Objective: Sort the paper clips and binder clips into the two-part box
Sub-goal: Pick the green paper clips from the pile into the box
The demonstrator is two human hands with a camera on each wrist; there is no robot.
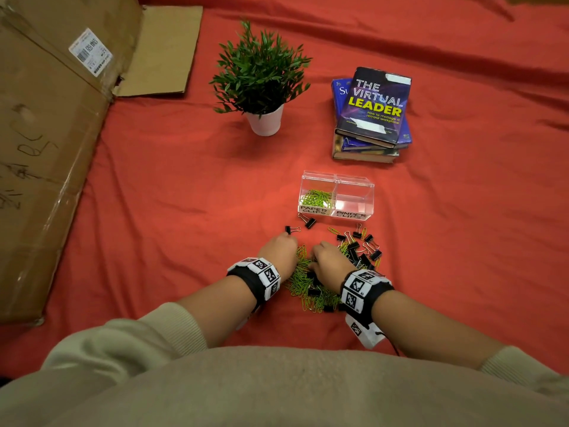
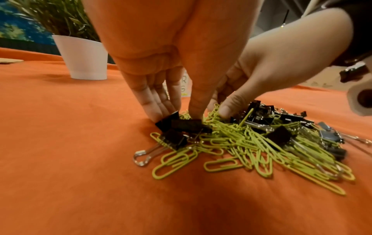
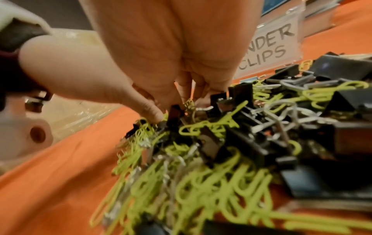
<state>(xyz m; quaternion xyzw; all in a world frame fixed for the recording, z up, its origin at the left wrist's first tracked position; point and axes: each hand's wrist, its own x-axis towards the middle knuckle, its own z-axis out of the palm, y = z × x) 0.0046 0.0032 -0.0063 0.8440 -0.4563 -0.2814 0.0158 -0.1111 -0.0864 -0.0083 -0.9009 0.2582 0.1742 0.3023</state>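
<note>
Two hands: both down in the mixed heap (image 1: 320, 285) of clips, just in front of the two-part box (image 1: 337, 194).
Left hand (image 1: 278, 252): at the heap's left edge; fingers (image 2: 159, 101) straight and together, tips on the red cloth (image 1: 172, 192) against a black binder clip (image 2: 168, 121); thumb tip pressed into the heap beside it; grip not closed round anything.
Right hand (image 1: 328, 260): on top of the heap, to the right of the left hand; fingertips (image 3: 153, 113) dug in among clips; grip state cannot be told, the close views being blurred there.
Paper clips (image 2: 237, 152): lime green, most tangled in the heap nearest the person; a smaller share already in the box's left half, marked PAPER CLIPS.
Binder clips (image 1: 361, 251): black with silver handles, mixed through the heap and spread at its right side, just before the box's right half; two more (image 1: 300, 226) loose between the left hand and the box.
Box right half: marked BINDER CLIPS, no clips seen inside.
Potted plant (image 1: 261, 78): green, in a white pot, well behind the box to the left.
Stack of books (image 1: 371, 118): behind the box, top cover reading THE VIRTUAL LEADER.
Cardboard box (image 1: 52, 134): flattened, far left of the box.
</note>
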